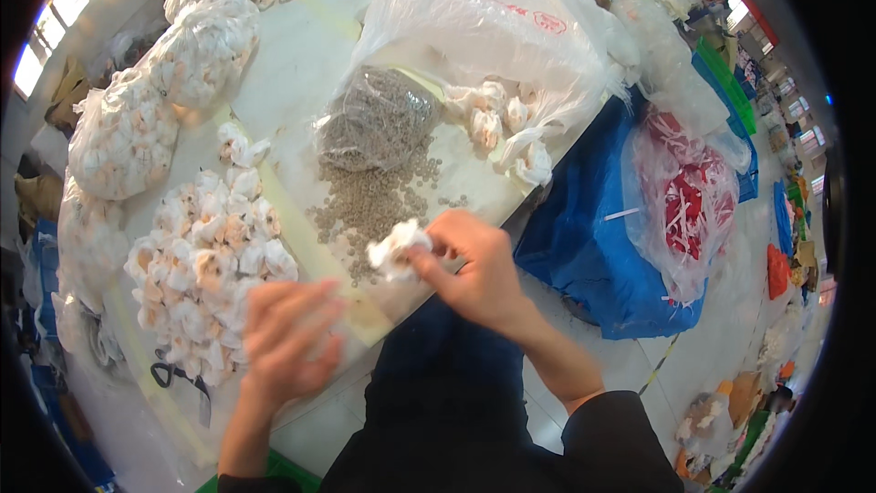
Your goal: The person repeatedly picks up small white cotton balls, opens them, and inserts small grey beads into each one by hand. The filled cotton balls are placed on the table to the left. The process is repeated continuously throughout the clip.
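Observation:
My right hand (479, 265) pinches a small white fluffy cloth piece (399, 250) between thumb and fingers, just above the table's near edge. To the left, my left hand (290, 333) has its fingers apart and nothing visible in them; motion blurs it. It hovers by the right side of a heap of similar white pieces with tan patches (210, 260). Small grey-brown pellets (370, 205) spill over the tabletop toward me from a clear plastic bag of pellets (379, 119), beyond the held piece.
Bulging clear bags of white pieces (128, 132) line the table's left side. A large translucent bag (484, 18) lies at the back, several loose white pieces (488, 114) by its mouth. Right of the table are a blue sack (584, 237) and a bag of red-and-white scraps (689, 196).

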Motion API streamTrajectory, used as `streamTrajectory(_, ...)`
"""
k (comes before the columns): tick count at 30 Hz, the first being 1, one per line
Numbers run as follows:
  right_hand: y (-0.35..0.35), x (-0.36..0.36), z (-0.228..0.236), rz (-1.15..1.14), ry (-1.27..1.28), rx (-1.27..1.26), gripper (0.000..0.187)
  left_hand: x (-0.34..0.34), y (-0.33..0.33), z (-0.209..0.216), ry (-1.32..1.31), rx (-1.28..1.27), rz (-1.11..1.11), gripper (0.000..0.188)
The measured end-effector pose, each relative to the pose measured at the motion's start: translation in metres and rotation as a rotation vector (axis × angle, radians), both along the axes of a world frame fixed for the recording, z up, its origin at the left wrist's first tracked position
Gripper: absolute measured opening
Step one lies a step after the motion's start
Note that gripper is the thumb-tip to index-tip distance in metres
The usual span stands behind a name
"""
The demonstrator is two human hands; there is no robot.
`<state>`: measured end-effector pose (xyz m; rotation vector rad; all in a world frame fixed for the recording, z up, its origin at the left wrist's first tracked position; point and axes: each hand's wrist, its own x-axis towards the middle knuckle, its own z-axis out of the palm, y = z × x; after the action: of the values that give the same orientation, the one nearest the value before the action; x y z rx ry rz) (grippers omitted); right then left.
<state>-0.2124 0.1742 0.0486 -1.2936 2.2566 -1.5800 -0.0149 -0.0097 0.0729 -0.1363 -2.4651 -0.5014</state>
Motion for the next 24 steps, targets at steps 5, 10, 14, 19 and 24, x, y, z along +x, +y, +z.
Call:
streamTrajectory(5, -0.003, 0.042, -0.002, 0.062, -0.58, 0.027, 0.039, -0.026, 0.035, -0.025, -0.167, 0.543, -0.03, 0.045)
streamTrajectory(10, -0.006, 0.054, -0.017, 0.026, -0.814, -0.126, 0.044, -0.029, 0.022, -0.033, -0.241, 0.617, -0.093, 0.038)
streamTrajectory(14, -0.013, 0.056, -0.032, -0.009, -0.806, -0.096, 0.046, -0.024, 0.018, -0.046, -0.292, 1.016, -0.205, 0.025)
streamTrajectory(19, -0.03, 0.062, -0.036, -0.015, -0.841, -0.113, 0.045, -0.01, 0.015, -0.046, -0.362, 1.63, -0.191, 0.024)
streamTrajectory(24, -0.038, 0.062, -0.038, 0.003, -0.923, -0.115, 0.04, -0.009, 0.012, -0.047, -0.336, 1.453, -0.022, 0.021)
